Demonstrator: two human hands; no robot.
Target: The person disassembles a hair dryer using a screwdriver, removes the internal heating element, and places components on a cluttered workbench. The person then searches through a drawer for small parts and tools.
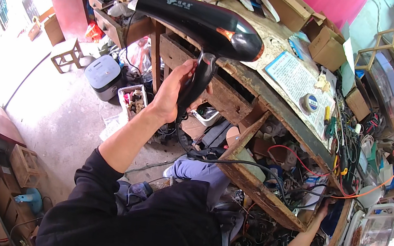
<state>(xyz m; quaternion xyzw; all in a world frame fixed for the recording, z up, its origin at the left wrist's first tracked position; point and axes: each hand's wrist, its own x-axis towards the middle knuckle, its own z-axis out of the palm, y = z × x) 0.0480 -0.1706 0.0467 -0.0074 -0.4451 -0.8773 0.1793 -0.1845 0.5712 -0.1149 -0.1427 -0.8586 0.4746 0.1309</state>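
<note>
Up in front of me, my left hand point(174, 86) is wrapped round the handle of a black hair dryer point(197, 25). Its nozzle points to the left, and copper-coloured trim marks the rear end. From the handle's base a black cord point(247, 164) runs right, across an open wooden drawer point(267, 198) crammed with parts and cables. At the far right, my right hand point(321, 212) reaches past the drawer's corner, close to the black cord and an orange cable point(369, 192). Its fingers are too small and partly hidden, so what they touch does not show.
On the worn workbench point(264, 87) lie a printed sheet point(296, 79), a small round tin point(309, 102) and cardboard boxes point(327, 48). Screwdrivers point(330, 126) and tangled wires crowd its right end. A rice cooker point(104, 75) and a small wooden stool point(67, 55) stand on the floor, left.
</note>
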